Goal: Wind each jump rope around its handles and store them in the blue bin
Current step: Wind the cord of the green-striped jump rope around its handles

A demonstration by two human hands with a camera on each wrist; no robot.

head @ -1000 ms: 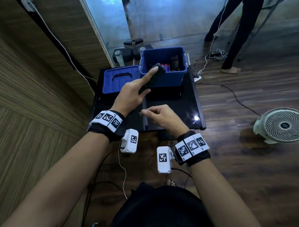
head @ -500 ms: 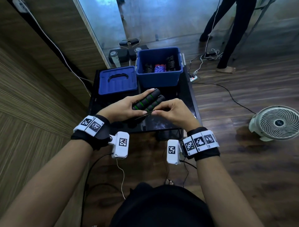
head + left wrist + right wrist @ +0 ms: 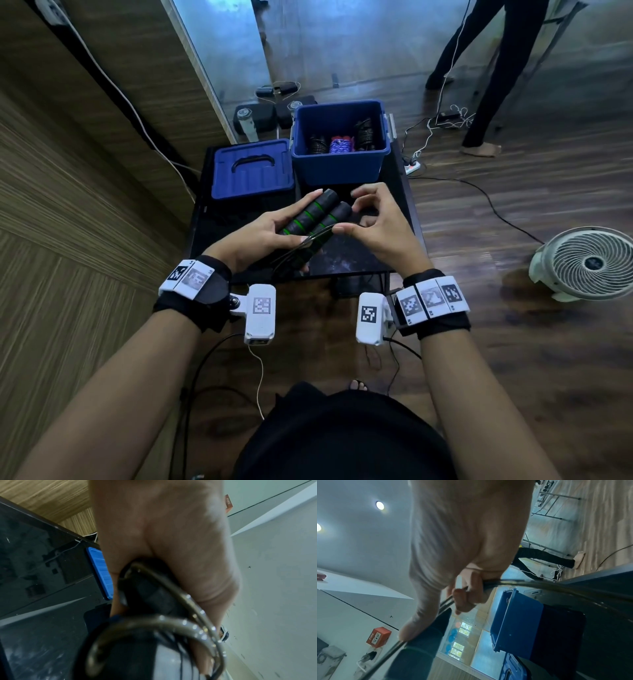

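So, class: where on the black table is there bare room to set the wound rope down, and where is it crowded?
Bare room: the black table near its front edge, right of the handles, below the right hand. Crowded: the far end holds the lid and blue bin side by side. The left hand fills the middle left.

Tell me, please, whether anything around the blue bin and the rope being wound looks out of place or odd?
Nothing stands out. The blue bin sits upright with wound ropes inside, its lid flat beside it. The left hand grips the paired handles while the right hand pinches the rope.
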